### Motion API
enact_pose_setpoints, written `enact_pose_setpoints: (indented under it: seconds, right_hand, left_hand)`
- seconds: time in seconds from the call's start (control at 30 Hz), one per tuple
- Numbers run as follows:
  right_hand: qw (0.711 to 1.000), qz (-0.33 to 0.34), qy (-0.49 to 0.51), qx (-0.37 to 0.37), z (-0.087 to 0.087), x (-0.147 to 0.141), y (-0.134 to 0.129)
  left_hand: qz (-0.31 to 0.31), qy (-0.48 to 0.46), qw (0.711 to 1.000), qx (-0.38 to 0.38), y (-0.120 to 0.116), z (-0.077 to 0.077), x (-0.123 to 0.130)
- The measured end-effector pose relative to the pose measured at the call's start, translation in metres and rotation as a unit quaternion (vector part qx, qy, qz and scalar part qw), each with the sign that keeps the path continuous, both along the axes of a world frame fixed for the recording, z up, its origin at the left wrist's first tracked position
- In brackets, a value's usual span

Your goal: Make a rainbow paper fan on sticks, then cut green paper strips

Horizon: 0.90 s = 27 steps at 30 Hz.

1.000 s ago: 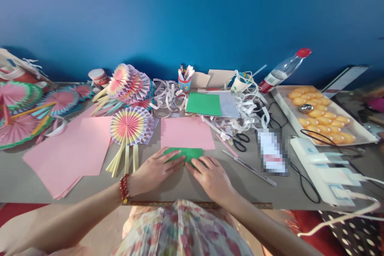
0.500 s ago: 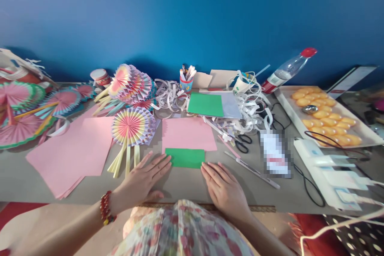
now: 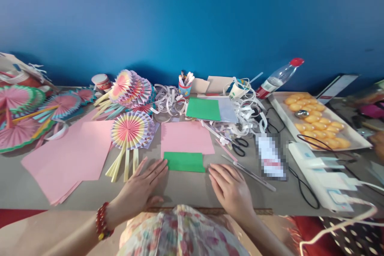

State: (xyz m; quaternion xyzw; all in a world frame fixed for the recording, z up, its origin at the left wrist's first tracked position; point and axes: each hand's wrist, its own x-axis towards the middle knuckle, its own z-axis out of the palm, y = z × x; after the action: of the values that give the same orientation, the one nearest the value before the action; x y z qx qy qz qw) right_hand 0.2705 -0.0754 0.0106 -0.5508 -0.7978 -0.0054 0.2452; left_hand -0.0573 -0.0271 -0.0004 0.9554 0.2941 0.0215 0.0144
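Observation:
A folded strip of green paper [image 3: 184, 162] lies flat on the grey table in front of me, with a crease line across it. My left hand [image 3: 144, 184] rests palm down at its left end, fingers stretched and fingertips at the paper's edge. Beyond the right end lies my right hand [image 3: 231, 188], palm down with fingers extended, a small gap between it and the green paper. Just behind the strip is a pink sheet [image 3: 187, 138]. A pleated paper fan [image 3: 132, 130] with pale yellow sticks lies behind my left hand.
Pink sheets [image 3: 72, 152] are stacked at left, near more fans [image 3: 18, 100]. Scissors [image 3: 239, 147], a craft knife [image 3: 255, 176], a blurred-out item [image 3: 271, 156] and a power strip [image 3: 318, 176] lie at right. Behind are green sheets [image 3: 204, 109], a bottle [image 3: 276, 80] and a tray [image 3: 363, 143].
My right hand has shifted right, off the green paper's edge. My left hand stays at the left end. The whole view has shifted slightly.

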Motion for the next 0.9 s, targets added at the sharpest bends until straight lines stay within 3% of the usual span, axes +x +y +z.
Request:
enact_pose_setpoints:
  seconds: [0.13, 0.33, 0.5, 0.6, 0.73, 0.8, 0.83, 0.9]
  right_hand:
    - [0.998, 0.051, -0.028, -0.036, 0.004, -0.021, 0.019]
    - [0.991, 0.112, -0.063, -0.041, -0.015, -0.036, 0.04]
    - [0.993, 0.115, -0.033, -0.013, -0.016, -0.03, 0.04]
    - [0.997, 0.078, 0.004, 0.004, -0.008, -0.034, 0.04]
    - [0.993, 0.067, 0.098, 0.03, 0.005, -0.054, 0.039]
    - [0.988, 0.103, 0.114, 0.016, 0.008, -0.064, 0.037]
    - [0.987, 0.121, 0.109, 0.005, 0.009, -0.067, 0.036]
    - [0.984, 0.144, 0.099, -0.01, 0.01, -0.068, 0.033]
  left_hand:
    - [0.001, -0.013, 1.0, 0.02, -0.001, -0.002, 0.0]
    - [0.013, -0.013, 0.999, 0.037, -0.005, -0.001, 0.003]
    - [0.095, -0.11, 0.989, -0.004, -0.009, 0.011, 0.001]
    - [0.147, -0.24, 0.953, -0.111, -0.011, 0.02, 0.006]
    - [0.193, -0.383, 0.848, -0.312, -0.005, 0.025, 0.036]
    - [0.197, -0.441, 0.806, -0.342, 0.003, 0.022, 0.054]
    - [0.21, -0.446, 0.802, -0.337, 0.007, 0.021, 0.06]
    - [0.232, -0.431, 0.826, -0.278, 0.017, 0.02, 0.068]
